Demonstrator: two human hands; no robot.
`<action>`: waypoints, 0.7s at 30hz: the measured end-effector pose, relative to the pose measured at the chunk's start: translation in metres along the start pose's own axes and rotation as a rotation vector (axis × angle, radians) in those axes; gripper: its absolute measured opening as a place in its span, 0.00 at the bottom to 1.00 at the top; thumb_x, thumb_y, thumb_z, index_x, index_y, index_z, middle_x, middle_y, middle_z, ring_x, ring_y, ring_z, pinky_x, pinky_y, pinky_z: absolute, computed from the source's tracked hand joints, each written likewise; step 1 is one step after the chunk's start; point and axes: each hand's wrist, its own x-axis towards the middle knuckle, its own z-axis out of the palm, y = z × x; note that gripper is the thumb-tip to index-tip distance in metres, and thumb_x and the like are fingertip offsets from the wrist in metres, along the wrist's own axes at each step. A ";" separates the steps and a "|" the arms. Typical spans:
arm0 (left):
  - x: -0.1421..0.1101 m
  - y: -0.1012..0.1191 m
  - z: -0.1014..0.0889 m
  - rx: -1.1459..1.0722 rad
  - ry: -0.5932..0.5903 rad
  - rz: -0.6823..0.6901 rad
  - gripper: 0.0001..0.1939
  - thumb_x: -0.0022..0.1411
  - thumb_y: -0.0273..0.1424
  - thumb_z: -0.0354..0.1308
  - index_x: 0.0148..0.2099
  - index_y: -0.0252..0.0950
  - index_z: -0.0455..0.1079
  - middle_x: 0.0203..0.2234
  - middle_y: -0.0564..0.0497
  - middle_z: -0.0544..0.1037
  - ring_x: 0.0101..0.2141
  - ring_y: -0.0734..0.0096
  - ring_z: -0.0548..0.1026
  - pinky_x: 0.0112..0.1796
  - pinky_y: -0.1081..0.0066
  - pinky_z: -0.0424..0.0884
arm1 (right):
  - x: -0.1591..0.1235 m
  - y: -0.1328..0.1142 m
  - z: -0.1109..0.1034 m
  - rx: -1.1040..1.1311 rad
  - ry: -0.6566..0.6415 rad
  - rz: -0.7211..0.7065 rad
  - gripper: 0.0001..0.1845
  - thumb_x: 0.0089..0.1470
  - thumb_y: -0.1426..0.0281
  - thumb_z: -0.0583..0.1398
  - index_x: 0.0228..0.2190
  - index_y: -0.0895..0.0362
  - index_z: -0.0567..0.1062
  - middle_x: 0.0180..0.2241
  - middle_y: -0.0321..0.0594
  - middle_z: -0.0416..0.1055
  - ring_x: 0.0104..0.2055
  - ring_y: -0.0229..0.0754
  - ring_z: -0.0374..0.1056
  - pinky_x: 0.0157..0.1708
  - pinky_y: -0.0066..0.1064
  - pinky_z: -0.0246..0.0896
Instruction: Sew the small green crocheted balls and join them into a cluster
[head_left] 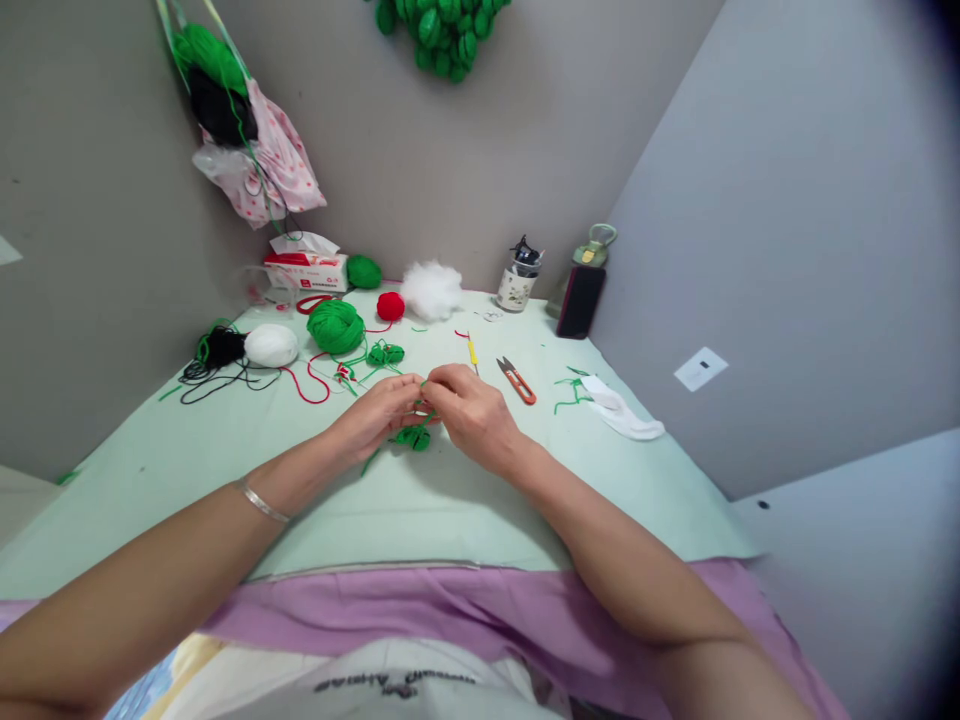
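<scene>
My left hand (382, 412) and my right hand (470, 410) meet over the middle of the table, fingers pinched together around green yarn. A small green crocheted piece (412, 437) hangs just below the fingertips, partly hidden by them, and a loose green tail trails down to its left. What exactly sits between the fingertips is too small to make out. Beyond my hands lies a yellow-handled crochet hook (472, 350). Orange thread snips (517, 381) rest to the right of my right hand. Another green crocheted piece (385, 353) with loose strands lies past my left hand.
A green yarn ball (335, 327), white yarn (271, 346), black yarn (223, 348) and a red ball (390, 306) stand back left. White stuffing (433, 290), a jar (517, 285), a phone (581, 302) and a bottle (590, 255) line the back. White cloth (622, 408) lies right.
</scene>
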 end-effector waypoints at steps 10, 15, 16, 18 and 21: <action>0.001 0.009 -0.004 -0.098 -0.049 -0.045 0.04 0.56 0.27 0.63 0.34 0.31 0.72 0.31 0.49 0.77 0.32 0.73 0.76 0.35 0.74 0.74 | 0.008 0.007 0.006 0.946 0.142 0.499 0.09 0.55 0.63 0.63 0.29 0.56 0.74 0.30 0.38 0.73 0.30 0.37 0.70 0.33 0.31 0.68; 0.002 0.005 -0.005 -0.122 -0.071 -0.047 0.03 0.57 0.26 0.63 0.33 0.32 0.72 0.30 0.50 0.75 0.32 0.74 0.75 0.35 0.74 0.74 | 0.002 0.002 0.007 0.607 0.176 0.294 0.08 0.59 0.67 0.58 0.30 0.56 0.75 0.36 0.42 0.75 0.37 0.40 0.71 0.38 0.31 0.67; 0.002 0.004 -0.005 -0.108 -0.064 -0.042 0.03 0.57 0.26 0.63 0.32 0.32 0.72 0.28 0.51 0.73 0.31 0.74 0.75 0.34 0.76 0.74 | 0.000 0.000 0.006 0.481 0.165 0.211 0.09 0.60 0.68 0.57 0.31 0.55 0.76 0.38 0.44 0.75 0.39 0.40 0.71 0.39 0.31 0.66; 0.002 0.003 -0.005 -0.097 -0.059 -0.034 0.04 0.57 0.26 0.63 0.31 0.32 0.72 0.28 0.51 0.72 0.30 0.75 0.74 0.32 0.77 0.73 | -0.002 -0.003 0.005 0.323 0.131 0.111 0.12 0.62 0.71 0.54 0.32 0.55 0.77 0.41 0.46 0.75 0.42 0.40 0.71 0.40 0.31 0.66; 0.003 0.004 -0.005 -0.126 -0.083 -0.035 0.03 0.57 0.26 0.63 0.33 0.32 0.72 0.29 0.50 0.73 0.31 0.74 0.74 0.34 0.75 0.74 | 0.000 -0.004 0.004 0.438 0.169 0.203 0.11 0.62 0.69 0.55 0.31 0.55 0.76 0.39 0.44 0.74 0.39 0.40 0.71 0.38 0.31 0.67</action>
